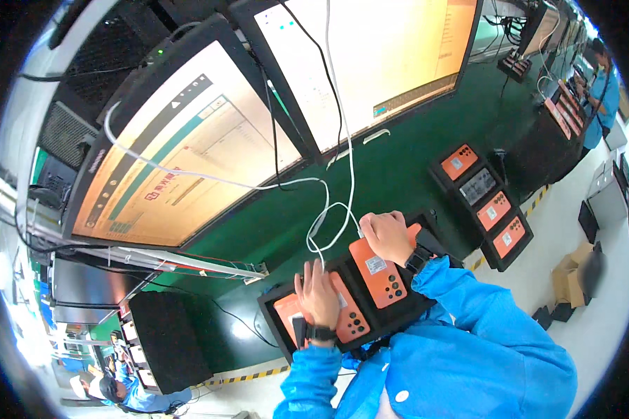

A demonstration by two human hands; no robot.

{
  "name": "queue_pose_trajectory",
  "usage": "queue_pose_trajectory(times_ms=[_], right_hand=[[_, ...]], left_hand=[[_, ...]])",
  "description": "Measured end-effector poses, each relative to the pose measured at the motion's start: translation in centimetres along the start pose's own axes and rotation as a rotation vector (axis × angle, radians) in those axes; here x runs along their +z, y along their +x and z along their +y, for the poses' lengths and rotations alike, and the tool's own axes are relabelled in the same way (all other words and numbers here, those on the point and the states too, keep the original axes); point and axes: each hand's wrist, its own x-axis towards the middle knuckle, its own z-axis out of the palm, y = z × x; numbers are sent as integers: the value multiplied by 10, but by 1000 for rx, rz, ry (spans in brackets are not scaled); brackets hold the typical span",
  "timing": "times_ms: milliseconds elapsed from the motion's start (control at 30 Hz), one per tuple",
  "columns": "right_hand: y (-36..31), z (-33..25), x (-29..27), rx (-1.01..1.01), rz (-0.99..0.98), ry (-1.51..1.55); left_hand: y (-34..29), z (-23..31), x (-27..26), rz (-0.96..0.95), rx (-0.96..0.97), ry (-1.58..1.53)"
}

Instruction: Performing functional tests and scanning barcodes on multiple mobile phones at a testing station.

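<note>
My left hand (318, 299) lies over the upper end of an orange phone (351, 315), its fingers stretched out. A second orange phone (284, 307) shows partly beneath the same hand. The end of a white cable (317, 246) reaches its fingertips. My right hand (388, 239) is closed with curled fingers at the top edge of another orange phone (386, 283); what it grips is hidden. Another white cable (351, 167) runs down to that edge, beside the fingers. These phones lie backs up, labels on them, in a black tray (370, 327).
Two lit monitors (196, 143) stand behind the tray on the green bench (398, 164). Another black tray (497, 262) with phones lies to the right. A black cover (162, 335) lies left. Co-workers (603, 91) are at the far right and lower left. An open carton (569, 276) stands on the floor.
</note>
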Motion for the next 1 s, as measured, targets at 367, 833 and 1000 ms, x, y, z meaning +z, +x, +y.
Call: queue_pose_trajectory(times_ms=[367,833,1000], right_hand=[[-9,-11,6,13,-81,-27],[-3,-7,26,51,419,412],[-71,5,-46,309,72,525]], left_hand=[[-54,-52,-80,527,-382,-37],[-62,53,6,-199,213,-121],[-48,66,-8,-134,137,-310]])
